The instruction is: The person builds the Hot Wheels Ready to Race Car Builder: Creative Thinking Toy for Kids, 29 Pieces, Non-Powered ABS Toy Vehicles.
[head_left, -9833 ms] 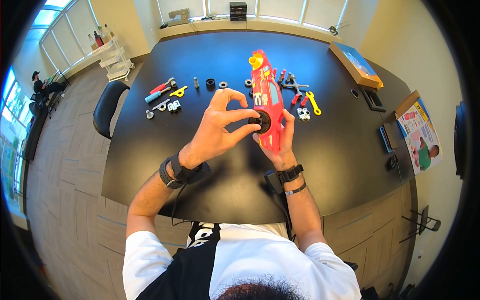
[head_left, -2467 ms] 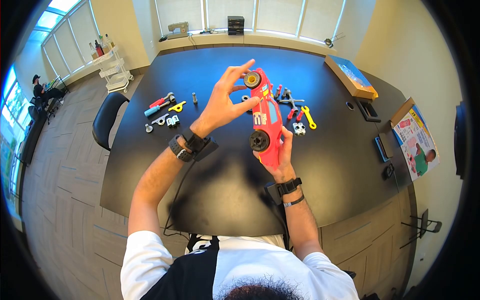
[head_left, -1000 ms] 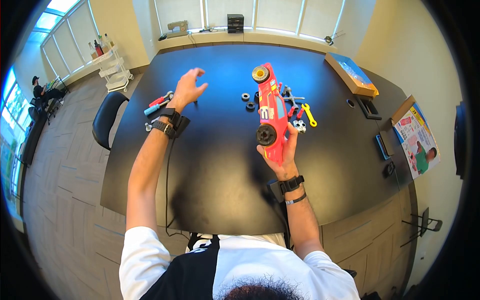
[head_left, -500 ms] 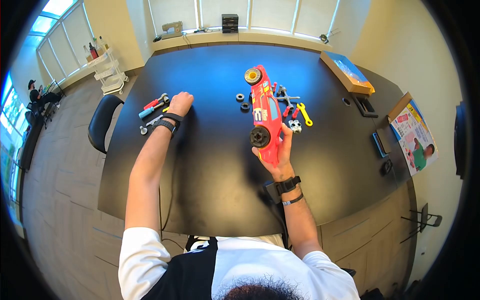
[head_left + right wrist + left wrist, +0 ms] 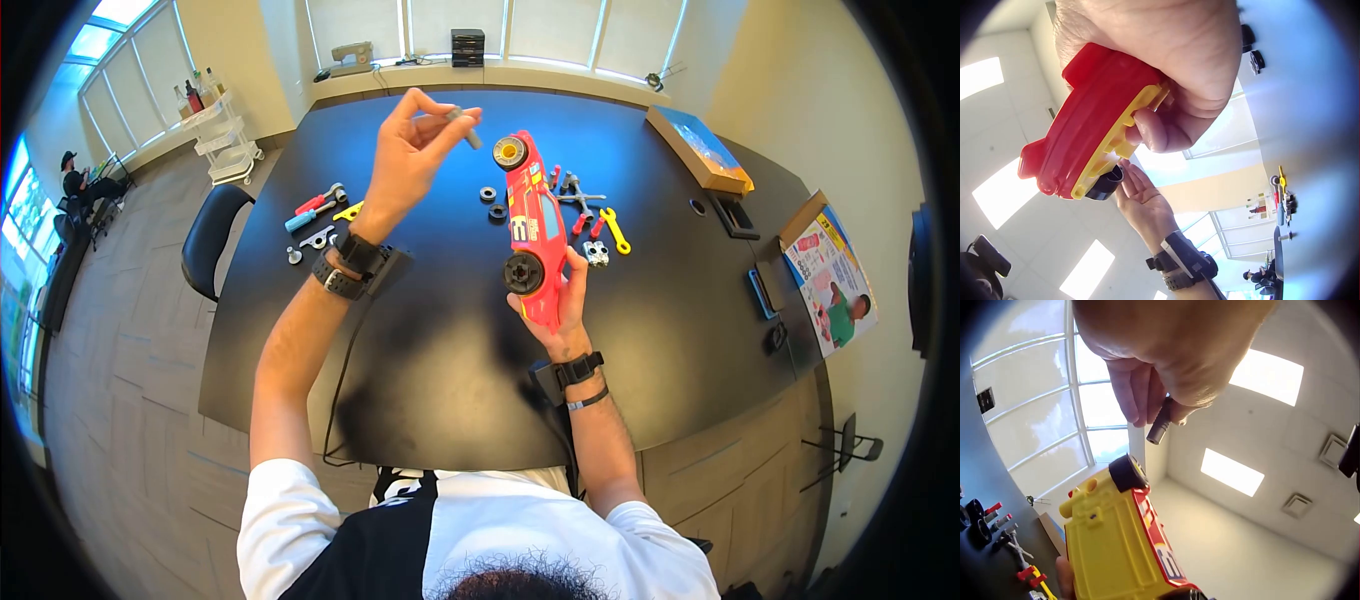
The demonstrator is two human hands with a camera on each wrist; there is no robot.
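The left hand (image 5: 412, 150) pinches a short grey cylindrical piece (image 5: 466, 128) between thumb and fingers, just left of the car's upper end. Around the lower end of the red toy car (image 5: 537, 215) the right hand (image 5: 568, 300) is curled, holding it on its side above the table. The upper wheel (image 5: 510, 152) has a yellow centre; the lower wheel (image 5: 523, 272) is black. In the left wrist view, the grey piece (image 5: 1160, 422) is clear of the car's yellow underside (image 5: 1107, 544). The right wrist view shows the right hand (image 5: 1166, 69) gripping the car's red body (image 5: 1094, 106).
Black rings (image 5: 497, 212), a yellow wrench (image 5: 615, 231), a grey cross piece (image 5: 581, 197) and a silver block (image 5: 596, 253) lie beyond the car. Left are a blue-handled tool (image 5: 302, 220) and small parts. An open box (image 5: 700, 150) and a printed box (image 5: 832, 270) stand right.
The left hand left the car's upper wheel, reached to the table's left side, and came back toward the car with the grey piece that stood there. The right hand still holds the car.
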